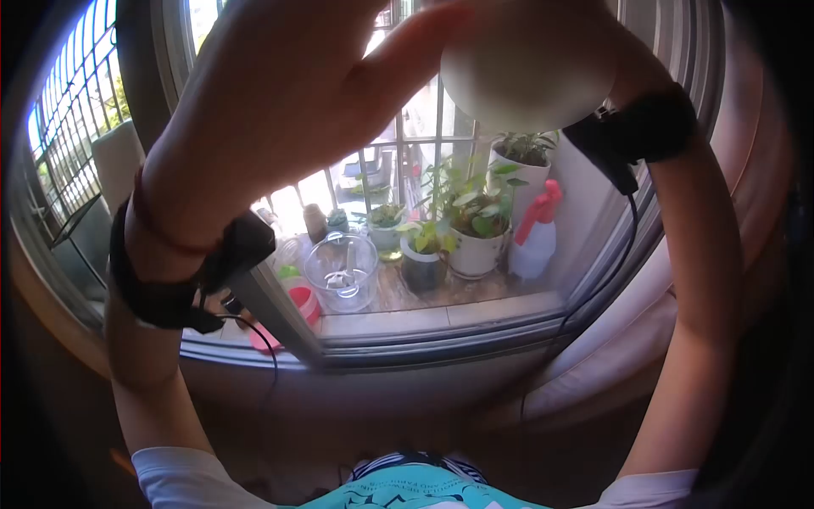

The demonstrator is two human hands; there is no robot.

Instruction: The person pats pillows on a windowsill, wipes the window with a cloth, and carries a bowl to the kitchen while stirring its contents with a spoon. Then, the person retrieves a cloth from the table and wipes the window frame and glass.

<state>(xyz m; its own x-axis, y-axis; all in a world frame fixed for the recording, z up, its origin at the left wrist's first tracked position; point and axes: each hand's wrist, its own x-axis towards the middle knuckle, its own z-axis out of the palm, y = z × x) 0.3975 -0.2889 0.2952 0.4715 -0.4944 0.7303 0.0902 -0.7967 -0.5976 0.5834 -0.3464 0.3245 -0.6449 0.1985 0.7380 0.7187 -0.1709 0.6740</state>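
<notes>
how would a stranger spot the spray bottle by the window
Start at the window frame and look beyond it to the potted plants. Just right of the round white pot stands the spray bottle; unlike its leafy neighbours, it has a red trigger head on a pale body.

Left hand (pixel 326 72) — cropped by top edge
</notes>
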